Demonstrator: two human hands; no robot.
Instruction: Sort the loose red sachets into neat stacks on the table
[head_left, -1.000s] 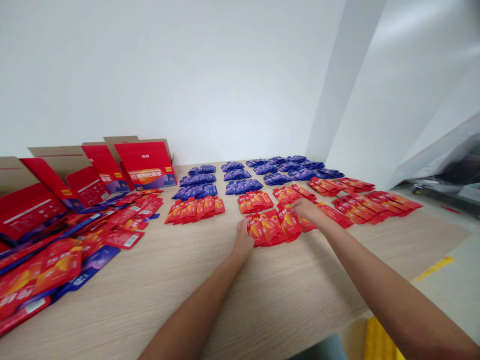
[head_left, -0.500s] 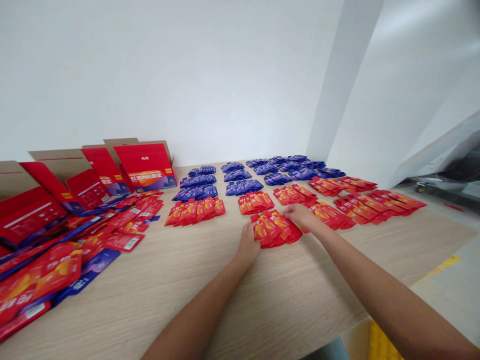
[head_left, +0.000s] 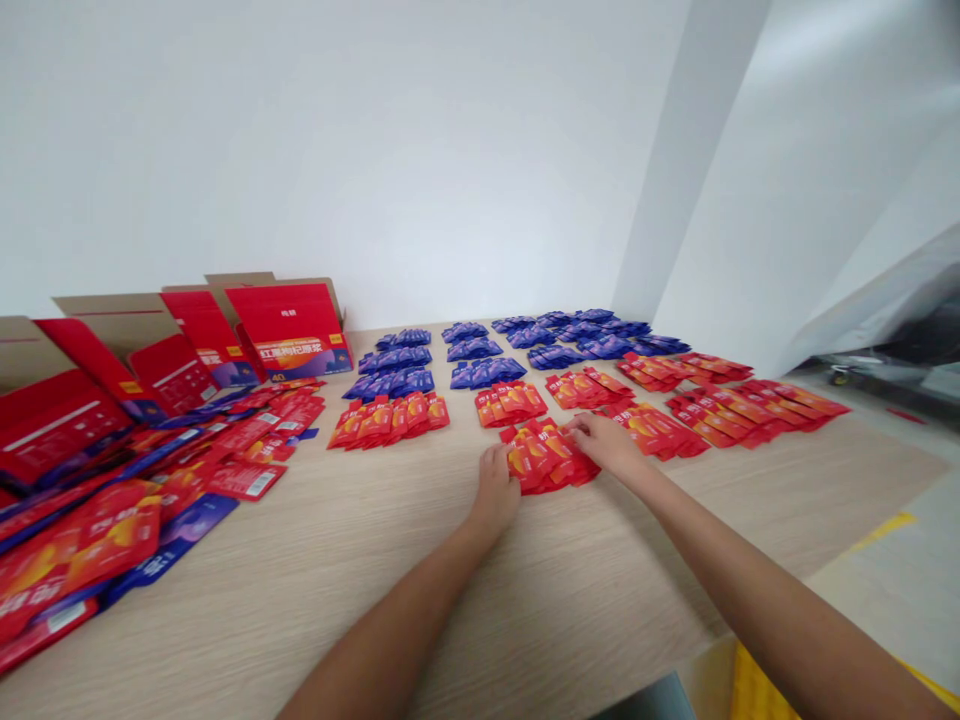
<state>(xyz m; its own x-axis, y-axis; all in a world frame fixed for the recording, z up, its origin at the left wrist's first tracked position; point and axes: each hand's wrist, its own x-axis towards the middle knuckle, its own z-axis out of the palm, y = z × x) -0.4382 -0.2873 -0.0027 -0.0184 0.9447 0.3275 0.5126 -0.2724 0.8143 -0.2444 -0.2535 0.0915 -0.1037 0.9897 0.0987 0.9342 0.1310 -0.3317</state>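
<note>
A small stack of overlapping red pouches with orange fruit prints lies on the table in front of me. My left hand grips its left edge, the fingers curled against the pouches. On the opposite side, my right hand pinches the upper right edge, thumb and fingertips close together. Just behind sits another red pouch group, and one more red group spreads to the right of my right hand.
Rows of blue pouch bundles line the table's back near the wall. At left, a loose pile of red and blue pouches lies before open red cartons. Further red bundles reach toward the table's right edge.
My right hand has shifted slightly inward and down along the stack's right side. My left hand stays at the left edge, and the pouches look a little more squeezed together.
</note>
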